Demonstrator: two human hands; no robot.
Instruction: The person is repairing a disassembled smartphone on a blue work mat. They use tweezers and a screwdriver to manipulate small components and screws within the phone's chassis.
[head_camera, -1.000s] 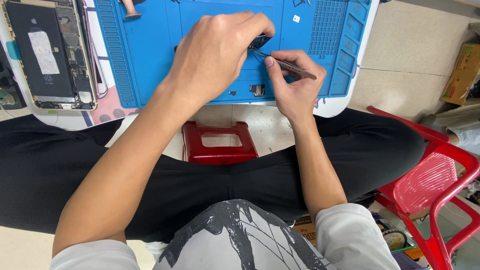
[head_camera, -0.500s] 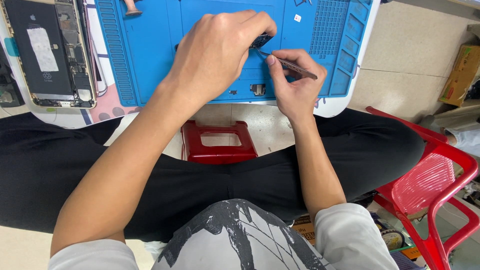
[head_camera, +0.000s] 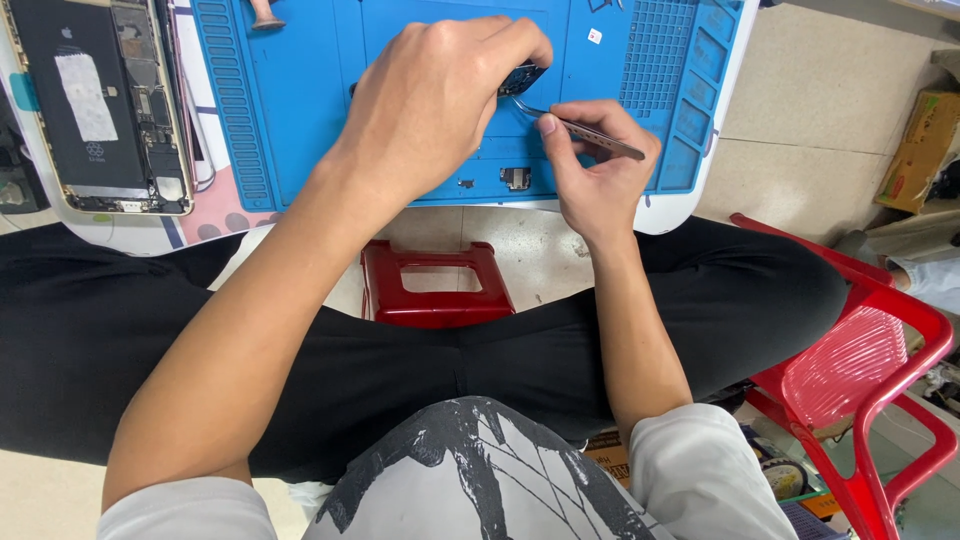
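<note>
Working on a small dark part with tweezers, you sat over the blue mat.

Your left hand (head_camera: 430, 95) pinched the small dark part (head_camera: 521, 77) between its fingertips and kept it on the blue mat (head_camera: 300, 120), near the middle. Your right hand (head_camera: 598, 165) was closed around the metal tweezers (head_camera: 580, 128), whose tips touched the part. I judged the step as picking or seating something tiny there; the next move asked for a steady hold and a fine tip. Two small loose pieces (head_camera: 516, 178) lay on the mat just below your hands, easy to knock. The opened phone (head_camera: 100, 105) lay well apart at the left, and a red stool (head_camera: 437, 283) stood between your knees.
</note>
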